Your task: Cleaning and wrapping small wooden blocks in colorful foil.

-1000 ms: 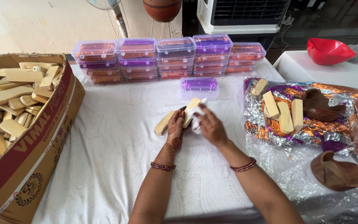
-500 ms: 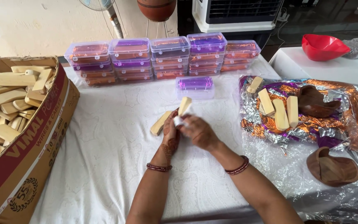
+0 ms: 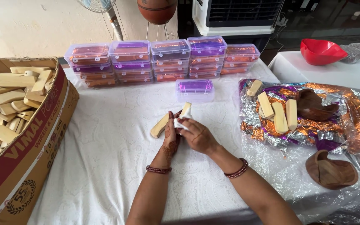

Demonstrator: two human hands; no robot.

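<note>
My left hand (image 3: pixel 170 137) and my right hand (image 3: pixel 198 135) meet at the middle of the white table (image 3: pixel 105 166). Between them they hold a pale wooden piece (image 3: pixel 185 109) that sticks up past the fingers, with a small white cloth or paper (image 3: pixel 180 123) pressed against it by the right hand. A second pale wooden piece (image 3: pixel 159 126) lies on the table just left of my left hand, touching or almost touching it. A single clear box with a purple lid (image 3: pixel 195 90) stands right behind the hands.
A big cardboard box (image 3: pixel 30 154) full of wooden pieces sits at left. Stacked clear lidded boxes (image 3: pixel 163 60) line the back. At right, foil sheets (image 3: pixel 313 116) carry several wooden pieces and a brown wooden bowl; another brown bowl (image 3: pixel 331 170) lies nearer. A red bowl (image 3: pixel 321 51) stands far right.
The hands stay at the same spot, working the white cloth around the held wooden piece; the view has shifted slightly. The piece on the table has not moved.
</note>
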